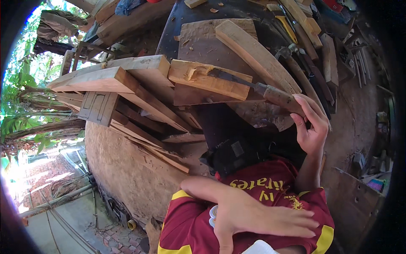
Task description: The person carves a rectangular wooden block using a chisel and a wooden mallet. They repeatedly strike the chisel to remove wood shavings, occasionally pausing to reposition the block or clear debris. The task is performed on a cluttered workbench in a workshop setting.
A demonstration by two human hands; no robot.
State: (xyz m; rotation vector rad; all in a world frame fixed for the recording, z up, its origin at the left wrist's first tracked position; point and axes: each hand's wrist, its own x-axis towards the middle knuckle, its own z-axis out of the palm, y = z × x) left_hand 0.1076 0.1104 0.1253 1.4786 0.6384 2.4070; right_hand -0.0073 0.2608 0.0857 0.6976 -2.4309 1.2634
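My right hand pinches the butt end of a chisel's worn wooden handle between thumb and fingers. Its dark metal blade lies along the top of a small yellowish wood block, pointing left. At the block's left end is a rough, splintered hollow, with the blade tip beside it. The block rests on a dark brown board. My left hand is held across my chest, close to the camera, holding nothing, its fingers stretched toward the right.
A long squared timber slants across the board's right side. Stacked beams stand to the left. On the right of the bench lie several tools, among them one with a yellow handle. Wood chips are scattered at the far side.
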